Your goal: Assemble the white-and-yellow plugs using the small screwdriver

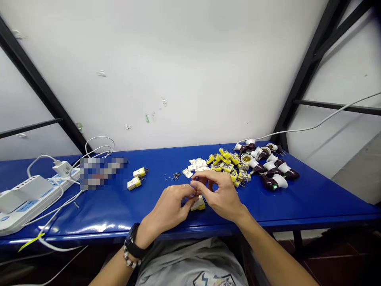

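Note:
A yellow-and-white plug (198,204) with metal prongs lies on the blue table near its front edge, partly covered by my hands. Above it, my right hand (222,194) is closed on a small screwdriver (197,179), whose dark handle top shows between the fingers. My left hand (172,204) pinches at the screwdriver's lower end, its thumb close against the plug; what sits between those fingertips is hidden. Several small screws (176,176) are scattered just beyond. White plug covers (198,163) lie behind my hands, beside a heap of yellow plug bodies with metal contacts (228,161).
Two yellow-and-white plugs (134,182) lie left of the screws. Purple-and-white lamp sockets (272,169) are piled at the right. A white power strip (29,212) with adapters and loose cables (58,210) occupies the left end. Black frame posts (303,75) rise behind the table.

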A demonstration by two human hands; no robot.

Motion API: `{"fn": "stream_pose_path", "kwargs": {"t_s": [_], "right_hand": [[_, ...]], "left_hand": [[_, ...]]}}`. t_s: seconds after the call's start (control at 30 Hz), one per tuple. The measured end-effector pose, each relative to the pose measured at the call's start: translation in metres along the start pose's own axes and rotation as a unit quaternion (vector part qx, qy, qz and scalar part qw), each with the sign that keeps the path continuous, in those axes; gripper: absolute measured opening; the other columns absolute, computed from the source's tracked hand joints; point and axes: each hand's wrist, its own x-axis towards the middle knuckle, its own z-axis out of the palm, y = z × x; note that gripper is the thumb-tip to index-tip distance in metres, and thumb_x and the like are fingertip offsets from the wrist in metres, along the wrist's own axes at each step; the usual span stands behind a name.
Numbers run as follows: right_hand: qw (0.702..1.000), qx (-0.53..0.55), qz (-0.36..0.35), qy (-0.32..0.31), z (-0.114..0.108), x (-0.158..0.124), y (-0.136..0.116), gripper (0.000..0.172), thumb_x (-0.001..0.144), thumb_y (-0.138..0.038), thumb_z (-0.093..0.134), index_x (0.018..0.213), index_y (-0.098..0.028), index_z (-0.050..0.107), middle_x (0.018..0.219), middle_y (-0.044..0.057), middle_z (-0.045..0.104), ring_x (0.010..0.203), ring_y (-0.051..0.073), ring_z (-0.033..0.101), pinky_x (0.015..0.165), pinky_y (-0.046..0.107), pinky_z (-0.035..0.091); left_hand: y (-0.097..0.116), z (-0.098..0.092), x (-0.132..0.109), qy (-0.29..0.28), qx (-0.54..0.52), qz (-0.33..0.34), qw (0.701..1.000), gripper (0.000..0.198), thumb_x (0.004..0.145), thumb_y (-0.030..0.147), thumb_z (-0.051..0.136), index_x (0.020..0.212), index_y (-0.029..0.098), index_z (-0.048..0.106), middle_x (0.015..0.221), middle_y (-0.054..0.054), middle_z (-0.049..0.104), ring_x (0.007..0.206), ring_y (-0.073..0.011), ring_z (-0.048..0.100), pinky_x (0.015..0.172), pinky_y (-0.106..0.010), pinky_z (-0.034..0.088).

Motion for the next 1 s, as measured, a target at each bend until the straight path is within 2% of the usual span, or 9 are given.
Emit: {"fn": "stream_pose_path", "kwargs": {"t_s": [0.13, 0.27, 0.33, 0.5, 0.6, 0.73, 0.8, 0.9, 1.0], "right_hand": [[0.999, 0.009, 0.023, 0.040, 0.0043, 0.0010, 0.0013, 0.014, 0.080, -0.028, 0.077, 0.075, -0.018, 0.069, 0.067, 0.001, 0.068, 0.055, 0.012, 0.058, 0.047, 0.023, 0.044], [1.000, 0.027, 0.007, 0.014, 0.0033, -0.0002, 0.0025, 0.022, 0.086, -0.030, 0.070, 0.106, -0.020, 0.071, 0.092, 0.005, 0.076, 0.061, 0.012, 0.062, 0.050, 0.023, 0.048], [1.000, 0.012, -0.009, -0.006, 0.0012, -0.0010, 0.0022, 0.023, 0.092, -0.026, 0.062, 0.113, -0.021, 0.071, 0.094, 0.005, 0.077, 0.063, 0.013, 0.064, 0.054, 0.024, 0.049], [0.999, -0.033, -0.008, -0.002, -0.0011, 0.0012, -0.0002, 0.012, 0.090, -0.027, 0.065, 0.087, -0.020, 0.074, 0.065, 0.000, 0.068, 0.052, 0.011, 0.054, 0.051, 0.024, 0.045], [1.000, -0.021, 0.005, -0.001, -0.0002, 0.0028, -0.0003, 0.009, 0.086, -0.027, 0.069, 0.084, -0.019, 0.072, 0.066, 0.000, 0.068, 0.055, 0.012, 0.057, 0.051, 0.023, 0.045], [0.999, -0.011, 0.022, -0.022, -0.0007, 0.0012, -0.0004, 0.018, 0.090, -0.029, 0.065, 0.101, -0.019, 0.074, 0.074, 0.002, 0.072, 0.057, 0.012, 0.059, 0.052, 0.023, 0.046], [0.998, -0.034, 0.018, -0.040, -0.0013, 0.0001, -0.0014, 0.017, 0.093, -0.028, 0.060, 0.093, -0.018, 0.074, 0.068, 0.001, 0.068, 0.054, 0.011, 0.055, 0.053, 0.023, 0.044], [0.997, -0.071, 0.004, -0.024, -0.0013, -0.0001, -0.0017, 0.021, 0.092, -0.028, 0.061, 0.075, -0.018, 0.071, 0.060, -0.001, 0.063, 0.053, 0.011, 0.052, 0.055, 0.024, 0.043], [0.999, -0.048, 0.004, -0.020, -0.0012, 0.0001, 0.0008, 0.017, 0.093, -0.031, 0.062, 0.089, -0.018, 0.073, 0.073, 0.002, 0.071, 0.061, 0.013, 0.060, 0.057, 0.024, 0.045]], "left_hand": [[-0.0056, 0.0054, 0.0004, 0.029, 0.003, -0.004, 1.000, 0.014, 0.089, 0.019, 0.063, 0.087, 0.023, 0.076, 0.079, -0.006, 0.076, 0.071, -0.0203, 0.068, 0.065, -0.026, 0.043], [-0.0076, 0.0064, 0.0011, 0.024, 0.032, 0.008, 0.999, 0.022, 0.089, 0.012, 0.058, 0.090, 0.024, 0.077, 0.084, -0.006, 0.077, 0.074, -0.0215, 0.070, 0.067, -0.027, 0.042], [-0.0058, 0.0047, 0.0011, 0.010, 0.047, 0.010, 0.999, 0.024, 0.090, 0.012, 0.056, 0.092, 0.024, 0.077, 0.087, -0.006, 0.078, 0.077, -0.0221, 0.072, 0.068, -0.027, 0.043], [-0.0033, 0.0027, 0.0008, 0.031, 0.036, 0.021, 0.999, 0.014, 0.088, 0.017, 0.064, 0.094, 0.023, 0.075, 0.088, -0.005, 0.078, 0.081, -0.0220, 0.073, 0.072, -0.027, 0.047], [-0.0054, 0.0056, 0.0014, 0.054, 0.010, 0.044, 0.998, 0.015, 0.088, 0.014, 0.062, 0.092, 0.021, 0.075, 0.088, -0.004, 0.078, 0.080, -0.0201, 0.073, 0.072, -0.026, 0.049], [-0.0073, 0.0088, 0.0024, 0.054, 0.027, 0.065, 0.996, 0.020, 0.088, 0.009, 0.058, 0.088, 0.019, 0.075, 0.085, -0.004, 0.078, 0.073, -0.0176, 0.071, 0.067, -0.024, 0.048], [-0.0073, 0.0087, 0.0027, 0.049, 0.036, 0.070, 0.996, 0.020, 0.088, 0.008, 0.057, 0.088, 0.019, 0.075, 0.085, -0.004, 0.077, 0.072, -0.0169, 0.070, 0.065, -0.024, 0.047], [-0.0075, 0.0074, 0.0032, 0.034, 0.047, 0.064, 0.996, 0.020, 0.088, 0.008, 0.057, 0.088, 0.018, 0.074, 0.085, -0.004, 0.077, 0.073, -0.0172, 0.070, 0.065, -0.024, 0.047], [-0.0084, 0.0065, 0.0035, 0.029, 0.051, 0.052, 0.997, 0.019, 0.089, 0.009, 0.058, 0.088, 0.019, 0.074, 0.087, -0.004, 0.077, 0.076, -0.0177, 0.070, 0.068, -0.025, 0.048]]}}
